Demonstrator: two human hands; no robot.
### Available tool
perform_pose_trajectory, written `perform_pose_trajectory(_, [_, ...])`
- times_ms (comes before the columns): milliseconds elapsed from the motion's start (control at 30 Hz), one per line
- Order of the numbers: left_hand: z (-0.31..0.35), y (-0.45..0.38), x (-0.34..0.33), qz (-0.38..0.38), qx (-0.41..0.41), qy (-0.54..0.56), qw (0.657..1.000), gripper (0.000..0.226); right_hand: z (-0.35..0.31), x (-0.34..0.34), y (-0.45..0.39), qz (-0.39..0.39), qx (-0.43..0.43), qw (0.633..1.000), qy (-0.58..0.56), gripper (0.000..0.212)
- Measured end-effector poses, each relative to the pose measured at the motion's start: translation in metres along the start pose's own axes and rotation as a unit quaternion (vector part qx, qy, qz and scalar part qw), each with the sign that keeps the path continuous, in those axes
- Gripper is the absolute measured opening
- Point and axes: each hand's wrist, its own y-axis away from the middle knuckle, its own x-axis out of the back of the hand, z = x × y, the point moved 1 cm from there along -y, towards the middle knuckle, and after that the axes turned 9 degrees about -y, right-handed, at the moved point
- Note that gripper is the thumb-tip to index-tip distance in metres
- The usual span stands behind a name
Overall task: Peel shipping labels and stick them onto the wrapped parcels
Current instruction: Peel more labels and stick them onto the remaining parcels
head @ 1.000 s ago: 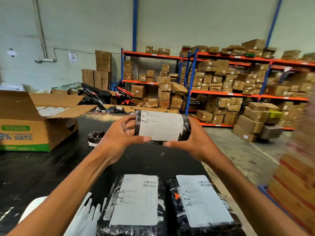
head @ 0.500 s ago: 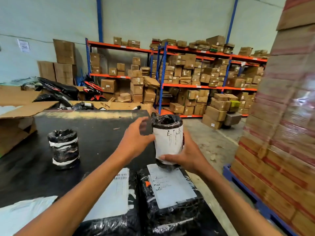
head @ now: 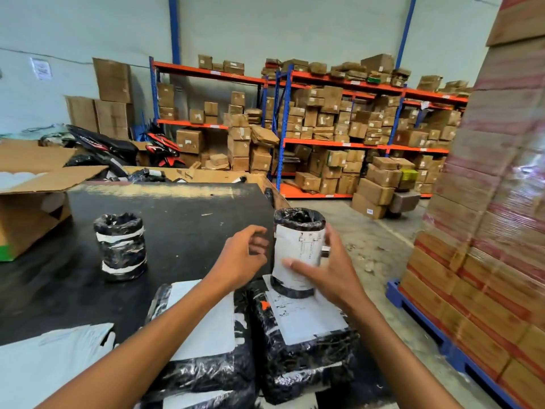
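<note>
At the far left an open cardboard box sat on the black table, and just right of it stood a second cylindrical parcel in black wrap with white bands, upright and not touched. A second earlier I had held the labelled cylindrical parcel on its side in both hands; by this moment I had turned it upright and set its base on the right flat parcel, which already carried a label, as did the left flat parcel beside it. My left hand had come off the cylinder and hung just beside it, fingers loosely curled around nothing. My right hand was on the cylinder's right side, fingers laid against its white shipping label and thumb across the front. I judged this parcel labelled and the banded one likely next. The label's print was too blurred to read, my arm hid part of the left flat parcel, and the wrapped pallet stack was cut off at the right edge.
</note>
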Motion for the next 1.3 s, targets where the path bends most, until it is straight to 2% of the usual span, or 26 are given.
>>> perform_pose_trajectory(33, [0.002,0.006,0.008,0.009,0.000,0.016,1.000,0.044,-0.011,0.001,0.003,0.060,0.037,0.997,0.009,0.087])
perform_pose_trajectory(100, [0.001,0.024,0.034,0.047,-0.001,0.041,0.998,0.036,-0.040,-0.012,0.012,0.144,0.151,0.978,-0.013,0.056])
perform_pose_trajectory(167, [-0.006,0.046,0.064,0.091,0.000,0.053,0.994,0.030,-0.067,-0.038,0.020,0.134,0.224,0.964,-0.050,0.026])
perform_pose_trajectory(233, [-0.023,0.069,0.093,0.144,0.019,0.038,0.989,0.027,-0.082,-0.077,0.026,0.052,0.231,0.968,-0.079,0.012])
perform_pose_trajectory(333, [-0.058,0.103,0.132,0.240,0.065,-0.005,0.969,0.019,-0.094,-0.145,0.035,-0.091,0.183,0.976,-0.070,0.006])
perform_pose_trajectory(467, [-0.121,0.152,0.171,0.344,0.169,-0.117,0.916,0.010,-0.105,-0.237,0.051,-0.289,0.058,0.956,0.006,0.016])
perform_pose_trajectory(533, [-0.152,0.173,0.179,0.343,0.231,-0.170,0.894,0.017,-0.108,-0.269,0.061,-0.350,0.039,0.932,0.088,0.019])
perform_pose_trajectory(633, [-0.189,0.198,0.181,0.292,0.326,-0.252,0.863,0.035,-0.109,-0.298,0.083,-0.431,0.027,0.878,0.208,0.020])
perform_pose_trajectory(733, [-0.213,0.210,0.176,0.268,0.368,-0.276,0.846,0.039,-0.097,-0.307,0.098,-0.478,0.014,0.834,0.276,0.038])
perform_pose_trajectory(933, [-0.232,0.210,0.174,0.330,0.406,-0.134,0.842,0.030,-0.081,-0.311,0.112,-0.482,0.024,0.824,0.297,0.039])
perform_pose_trajectory(1033, [-0.233,0.211,0.179,0.340,0.366,-0.128,0.857,0.033,-0.080,-0.310,0.112,-0.478,0.027,0.824,0.303,0.038])
perform_pose_trajectory(1133, [-0.226,0.214,0.188,0.351,0.343,-0.166,0.855,0.028,-0.077,-0.311,0.111,-0.468,0.019,0.832,0.298,0.034])
perform_pose_trajectory(1200, [-0.218,0.214,0.193,0.375,0.325,-0.145,0.856,0.023,-0.076,-0.311,0.108,-0.441,0.023,0.855,0.270,0.026])
perform_pose_trajectory(1267, [-0.205,0.213,0.199,0.391,0.299,-0.045,0.869,0.021,-0.077,-0.309,0.101,-0.380,0.036,0.902,0.199,0.016])
perform_pose_trajectory(1300, [-0.196,0.212,0.203,0.391,0.282,0.011,0.876,0.021,-0.079,-0.307,0.098,-0.342,0.038,0.927,0.150,0.028])
